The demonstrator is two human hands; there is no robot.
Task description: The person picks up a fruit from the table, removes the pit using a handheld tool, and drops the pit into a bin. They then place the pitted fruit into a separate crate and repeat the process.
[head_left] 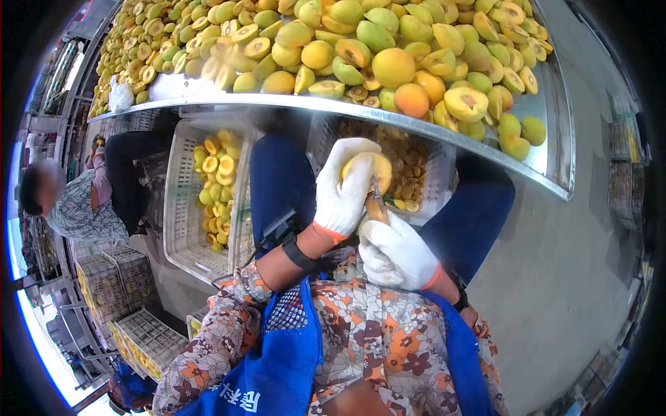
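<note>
My left hand [347, 186], in a white knit glove, is closed around a yellow peach half [377, 166]. Just below it, my right hand [397, 254], gloved the same way, grips a wooden-handled pitting tool [376, 208]. The tool's narrow metal end points up and meets the peach's lower edge; its very tip is hidden. Both hands are above a white plastic crate [433, 177] between my knees, which holds brown pits and scraps. A metal-edged table [326, 111] in front of me carries a heap of halved peaches [416, 62], some still showing the pit.
At my left stands a white crate [182, 173] of hollowed peach halves [220, 180]. Farther left a co-worker [83, 197] sits by the table. Stacked crates [114, 284] stand behind, lower left. Grey floor [548, 277] lies to my right, and a white plastic bag [121, 95] is on the table.
</note>
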